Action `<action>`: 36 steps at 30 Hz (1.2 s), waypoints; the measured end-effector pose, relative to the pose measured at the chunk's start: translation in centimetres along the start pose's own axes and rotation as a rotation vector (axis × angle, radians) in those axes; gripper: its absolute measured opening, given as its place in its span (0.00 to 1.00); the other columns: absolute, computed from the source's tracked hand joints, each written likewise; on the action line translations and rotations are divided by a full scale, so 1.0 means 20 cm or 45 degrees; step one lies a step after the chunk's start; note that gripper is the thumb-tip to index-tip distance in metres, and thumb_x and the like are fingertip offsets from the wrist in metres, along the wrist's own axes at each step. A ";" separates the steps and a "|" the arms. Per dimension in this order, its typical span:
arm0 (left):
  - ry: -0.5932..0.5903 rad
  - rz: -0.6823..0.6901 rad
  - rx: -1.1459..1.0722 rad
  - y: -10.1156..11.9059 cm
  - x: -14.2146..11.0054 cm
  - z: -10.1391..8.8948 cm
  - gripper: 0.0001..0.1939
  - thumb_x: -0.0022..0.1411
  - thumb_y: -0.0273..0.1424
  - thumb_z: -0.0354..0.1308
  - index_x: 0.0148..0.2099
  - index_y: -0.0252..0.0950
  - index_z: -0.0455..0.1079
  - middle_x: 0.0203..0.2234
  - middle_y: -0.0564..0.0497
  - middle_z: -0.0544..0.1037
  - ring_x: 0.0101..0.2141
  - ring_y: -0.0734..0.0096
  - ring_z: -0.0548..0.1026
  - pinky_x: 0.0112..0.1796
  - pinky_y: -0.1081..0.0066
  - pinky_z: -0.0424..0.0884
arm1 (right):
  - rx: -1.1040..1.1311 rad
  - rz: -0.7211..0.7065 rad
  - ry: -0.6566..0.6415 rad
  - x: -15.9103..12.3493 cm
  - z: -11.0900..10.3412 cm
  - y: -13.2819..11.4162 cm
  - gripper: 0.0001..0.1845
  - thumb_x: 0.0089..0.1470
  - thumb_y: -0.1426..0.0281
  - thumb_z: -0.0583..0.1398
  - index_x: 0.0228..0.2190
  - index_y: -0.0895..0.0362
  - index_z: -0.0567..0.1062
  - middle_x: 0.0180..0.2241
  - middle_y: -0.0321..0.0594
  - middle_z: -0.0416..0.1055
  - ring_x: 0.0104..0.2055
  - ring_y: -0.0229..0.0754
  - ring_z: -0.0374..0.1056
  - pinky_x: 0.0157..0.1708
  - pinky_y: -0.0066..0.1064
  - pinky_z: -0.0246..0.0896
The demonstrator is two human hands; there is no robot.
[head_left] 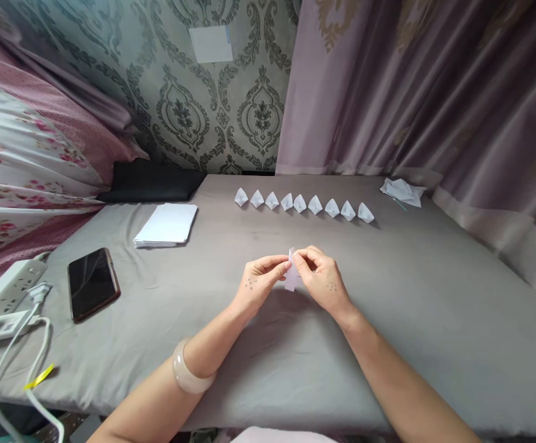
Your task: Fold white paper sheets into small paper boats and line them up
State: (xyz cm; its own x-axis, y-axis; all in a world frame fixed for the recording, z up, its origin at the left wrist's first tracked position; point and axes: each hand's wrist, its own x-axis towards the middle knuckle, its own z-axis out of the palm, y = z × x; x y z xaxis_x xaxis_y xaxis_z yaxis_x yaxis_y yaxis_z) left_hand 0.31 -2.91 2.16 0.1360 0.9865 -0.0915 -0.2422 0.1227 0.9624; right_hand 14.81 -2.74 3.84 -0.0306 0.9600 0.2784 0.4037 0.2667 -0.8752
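Observation:
Between my two hands, just above the middle of the table, is a narrow folded strip of white paper (pixel 291 284), held upright. My left hand (pixel 261 280) pinches its left edge between thumb and fingers. From the other side, my right hand (pixel 320 277) grips it near the top, thumb in front. The fingers cover part of the paper, so its full folded shape is hidden. Beyond my hands stands a row of several small folded white paper pieces (pixel 315 205), pointed at the ends like little boats.
A stack of white paper (pixel 166 225) lies at the back left, before a black folded item (pixel 152 179). Left of my arms are a phone (pixel 93 284) and a power strip (pixel 7 292) with cables. Crumpled white paper (pixel 404 191) sits at the back right.

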 end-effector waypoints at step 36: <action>-0.018 -0.107 -0.303 0.02 0.00 -0.02 0.09 0.52 0.33 0.66 0.28 0.32 0.75 0.20 0.54 0.68 0.26 0.79 0.64 0.32 0.75 0.62 | 0.387 0.231 -0.057 -0.03 0.02 -0.03 0.09 0.51 0.63 0.63 0.31 0.56 0.78 0.30 0.37 0.75 0.30 0.37 0.70 0.31 0.27 0.64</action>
State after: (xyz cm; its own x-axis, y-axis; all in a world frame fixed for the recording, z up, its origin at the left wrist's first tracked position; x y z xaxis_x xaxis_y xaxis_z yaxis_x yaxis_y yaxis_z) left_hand -0.10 -2.75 2.47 0.1782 0.9703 -0.1633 -0.4486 0.2278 0.8642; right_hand 14.29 -3.44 4.04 -0.0259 0.9951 0.0959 0.1157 0.0982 -0.9884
